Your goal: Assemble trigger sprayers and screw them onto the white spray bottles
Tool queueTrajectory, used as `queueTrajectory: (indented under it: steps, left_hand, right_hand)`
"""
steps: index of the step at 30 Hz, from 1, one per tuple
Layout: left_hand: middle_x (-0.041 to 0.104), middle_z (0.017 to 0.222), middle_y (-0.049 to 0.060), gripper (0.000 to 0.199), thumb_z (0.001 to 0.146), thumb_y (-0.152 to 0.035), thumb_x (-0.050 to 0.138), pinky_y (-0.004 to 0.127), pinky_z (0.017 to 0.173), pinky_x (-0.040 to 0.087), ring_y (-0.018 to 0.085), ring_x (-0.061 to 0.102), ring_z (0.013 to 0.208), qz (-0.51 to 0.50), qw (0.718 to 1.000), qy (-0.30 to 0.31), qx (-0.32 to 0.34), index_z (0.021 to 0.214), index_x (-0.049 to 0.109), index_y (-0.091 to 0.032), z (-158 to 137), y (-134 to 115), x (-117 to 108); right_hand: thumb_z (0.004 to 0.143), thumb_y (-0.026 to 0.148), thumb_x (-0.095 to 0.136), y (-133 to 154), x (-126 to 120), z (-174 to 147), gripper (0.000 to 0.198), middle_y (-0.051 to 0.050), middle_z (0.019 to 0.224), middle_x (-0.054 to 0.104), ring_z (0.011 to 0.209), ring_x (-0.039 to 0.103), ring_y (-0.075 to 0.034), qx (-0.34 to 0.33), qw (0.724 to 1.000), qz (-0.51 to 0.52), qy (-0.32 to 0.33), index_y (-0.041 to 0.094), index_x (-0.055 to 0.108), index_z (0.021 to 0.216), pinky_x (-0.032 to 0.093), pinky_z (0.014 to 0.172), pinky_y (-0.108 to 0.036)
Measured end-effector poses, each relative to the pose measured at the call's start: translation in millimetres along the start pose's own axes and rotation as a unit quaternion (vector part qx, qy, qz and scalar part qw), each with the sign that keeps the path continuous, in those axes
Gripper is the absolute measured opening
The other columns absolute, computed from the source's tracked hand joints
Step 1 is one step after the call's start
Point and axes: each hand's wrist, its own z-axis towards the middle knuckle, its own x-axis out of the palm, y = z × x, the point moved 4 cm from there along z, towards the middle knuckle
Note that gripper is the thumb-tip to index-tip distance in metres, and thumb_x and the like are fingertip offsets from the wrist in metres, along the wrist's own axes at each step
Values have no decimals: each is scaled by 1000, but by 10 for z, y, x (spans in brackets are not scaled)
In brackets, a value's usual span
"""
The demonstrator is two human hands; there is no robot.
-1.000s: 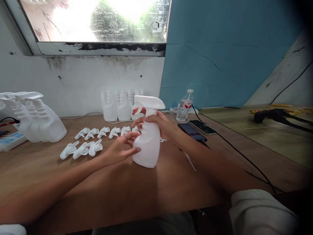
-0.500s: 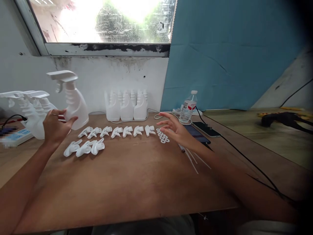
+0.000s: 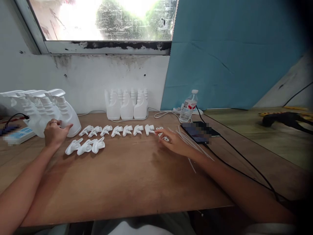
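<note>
At the left, my left hand grips the lower body of a white spray bottle. This bottle stands upright on the table at the right end of several similar spray bottles with trigger heads fitted. My right hand is over a small cluster of white ring washers, its fingers apart and slightly bent; it covers part of them. Just left of those fingers begins a row of white trigger spray heads. Three more spray heads lie in front of the row's left end.
White bottles without heads stand against the wall. Thin white tubes lie beside my right forearm, near a phone with a black cable. Behind the phone stands a water bottle. A white and blue device sits far left.
My left hand has brought the raised spray bottle down and left, onto the table beside the other finished ones. My right hand has lowered onto the ring washers.
</note>
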Motion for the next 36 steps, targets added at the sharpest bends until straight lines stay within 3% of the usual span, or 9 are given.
queueTrajectory:
  steps: [3, 8, 16, 19, 21, 25, 29, 32, 36]
  left_hand:
    - [62, 100, 11, 57, 74, -56, 61, 38, 91, 47, 28, 58, 100, 40, 999, 15, 2, 106, 55, -9, -13, 26, 5]
    - [59, 111, 16, 61, 81, -56, 53, 40, 89, 48, 30, 57, 104, 82, 996, 17, 35, 115, 53, -5, -73, 14, -27]
    - [57, 115, 18, 69, 87, -63, 39, 35, 72, 45, 31, 59, 93, 138, 988, 25, 59, 123, 47, -5, -143, -59, -112]
    - [58, 114, 17, 66, 90, -63, 33, 31, 65, 40, 30, 60, 91, 172, 982, -5, 76, 121, 49, -7, -157, -93, -197]
    - [62, 104, 12, 57, 93, -58, 28, 28, 63, 37, 27, 59, 90, 183, 975, 3, 124, 111, 54, -10, -183, -177, -203]
    - [62, 92, 6, 45, 95, -52, 32, 28, 69, 39, 22, 58, 90, 71, 962, 92, 248, 90, 58, -15, -288, -448, -28]
    - [61, 104, 9, 45, 91, -55, 38, 35, 90, 43, 24, 55, 105, -65, 929, 193, 308, 98, 59, -16, -354, -608, 221]
    - [58, 120, 9, 46, 89, -56, 39, 39, 102, 39, 25, 51, 117, -100, 913, 232, 320, 109, 59, -19, -336, -596, 295]
    - [55, 126, 10, 49, 91, -54, 36, 41, 108, 35, 25, 49, 121, -172, 908, 275, 266, 114, 58, -18, -264, -498, 258]
  right_hand:
    - [87, 15, 46, 12, 124, -34, 33, -7, 108, 64, 86, 64, -16, -1, 999, 19, 31, 21, 53, 119, 52, 73, -29]
    - [88, 12, 46, 91, 287, -109, 31, -6, 104, 66, 92, 62, -17, -49, 996, -5, 81, 19, 54, 118, 48, 87, -34]
    - [93, 13, 44, 263, 433, -196, 27, -7, 101, 67, 96, 59, -19, -109, 983, -57, 137, 18, 56, 117, 43, 90, -36]
    - [94, 13, 42, 287, 441, -175, 27, -7, 100, 67, 93, 59, -19, -112, 981, -67, 143, 18, 56, 117, 42, 89, -36]
    - [94, 13, 42, 288, 435, -164, 27, -7, 101, 66, 93, 58, -18, -111, 981, -70, 144, 18, 55, 117, 42, 89, -36]
    - [94, 12, 42, 264, 454, -179, 28, -7, 104, 65, 94, 58, -18, -132, 977, -80, 145, 19, 54, 118, 40, 91, -36]
    - [93, 13, 43, 260, 563, -175, 26, -6, 101, 66, 92, 59, -17, -130, 982, -88, 107, 19, 54, 117, 39, 89, -35]
    - [93, 13, 43, 374, 700, -112, 23, -8, 103, 65, 93, 58, -18, -141, 980, -116, 82, 16, 55, 113, 39, 86, -34]
    - [93, 14, 42, 613, 899, 10, 23, -11, 103, 63, 93, 54, -20, -203, 948, -190, 152, 13, 56, 110, 39, 85, -34]
